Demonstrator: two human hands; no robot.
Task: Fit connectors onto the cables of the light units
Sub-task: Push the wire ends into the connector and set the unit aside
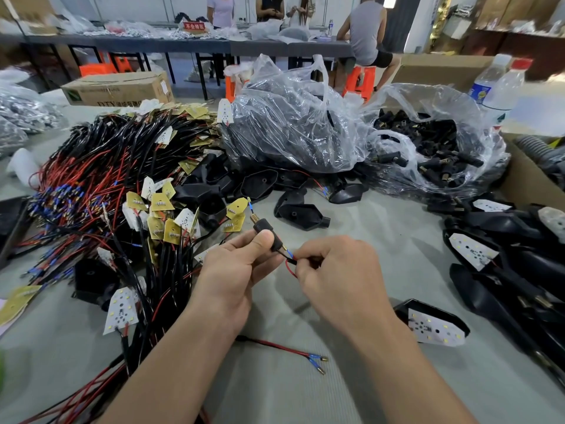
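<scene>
Cables (116,179) in black and red lie heaped on the left of the counter (360,215), with small white and yellow light boards at their ends (many of the wire tips wear blue sleeves). Behind the heap sits a cardboard box (119,88). Near the middle, the left hand (232,270) grips a black connector (268,235) between thumb and curled fingers, held above the counter with its brass threaded end pointing up and away. Just right of it, the right hand (339,270) pinches a thin cable (287,266) by its red and black wires. One blue-sleeved pin meets the connector's lower end; whether it is seated inside cannot be told. Below the hands a loose cable (284,351) with two blue-sleeved pins lies flat on the counter. Farther right stand two clear plastic bags, one (293,127) full of dark parts, the other (434,139) holding more connectors. A black light unit (431,325) lies board-up beside the right forearm, and two plastic bottles (504,84) stand at the far right.
</scene>
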